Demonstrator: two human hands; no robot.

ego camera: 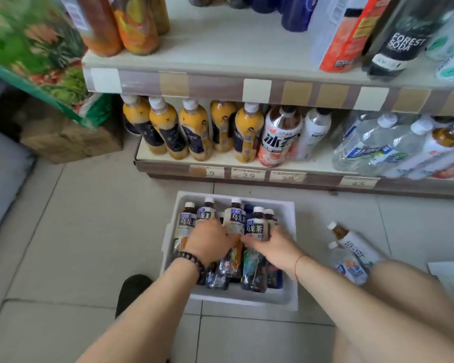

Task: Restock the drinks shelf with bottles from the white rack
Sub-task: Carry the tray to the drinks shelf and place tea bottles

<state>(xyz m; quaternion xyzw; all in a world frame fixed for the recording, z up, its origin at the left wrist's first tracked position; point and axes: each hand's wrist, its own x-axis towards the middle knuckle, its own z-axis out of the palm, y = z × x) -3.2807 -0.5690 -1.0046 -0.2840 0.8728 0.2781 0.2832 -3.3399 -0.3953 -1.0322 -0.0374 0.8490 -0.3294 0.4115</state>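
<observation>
A white rack stands on the floor tiles below the drinks shelf. It holds several upright oolong tea bottles with white caps at its far end and darker bottles lying nearer me. My left hand grips the tea bottles on the left side of the rack. My right hand is curled round a tea bottle on the right side. Both hands are inside the rack, nearly touching each other.
The bottom shelf carries yellow drink bottles, an iced tea bottle and clear water bottles. An upper shelf holds more drinks. Two bottles lie on the floor right of the rack. A cardboard box stands at left.
</observation>
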